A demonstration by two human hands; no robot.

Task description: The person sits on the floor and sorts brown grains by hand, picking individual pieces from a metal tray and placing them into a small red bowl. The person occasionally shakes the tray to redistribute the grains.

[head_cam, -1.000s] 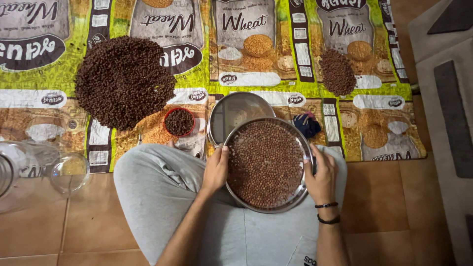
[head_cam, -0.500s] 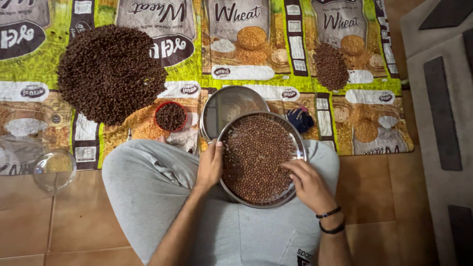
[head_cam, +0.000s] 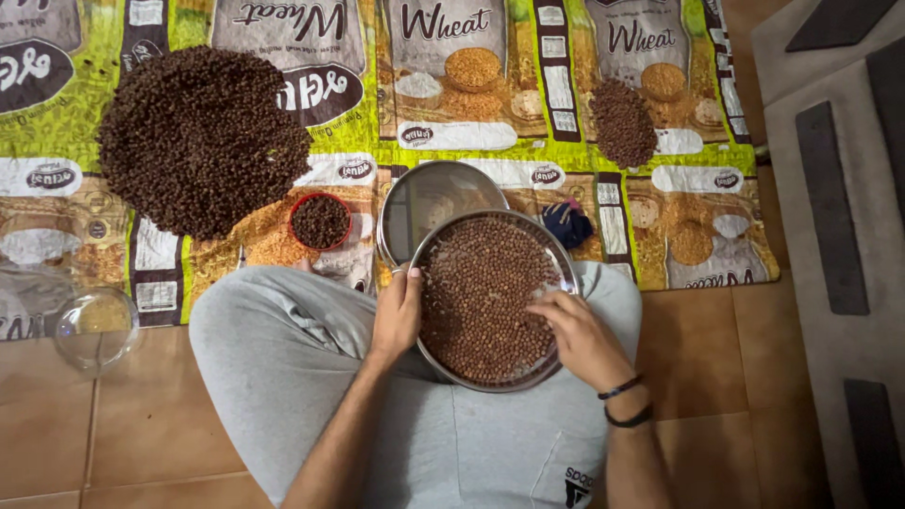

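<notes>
Resting on the person's lap, a round steel plate (head_cam: 494,300) brims with small brown seeds (head_cam: 481,283) spread in an even layer. At its left rim the left hand (head_cam: 397,316) grips the edge, thumb over the lip and fingers curled beneath. Over the right part of the plate lies the right hand (head_cam: 580,335), palm down and loosely open, its fingertips (head_cam: 539,306) touching the seeds; two dark bands circle that wrist. Just beyond the plate, partly tucked under its far rim, sits an empty steel dish (head_cam: 429,203). A small red bowl (head_cam: 320,221) of dark seeds stands to the left of that dish. Farther left and away, a big heap of dark seeds (head_cam: 198,141) lies on a mat of printed sacks (head_cam: 452,113), with a smaller heap (head_cam: 622,123) far right. A dark blue cloth (head_cam: 567,224) lies by the plate's far right edge. A clear glass bowl (head_cam: 94,328) rests on the tiled floor, near left.
</notes>
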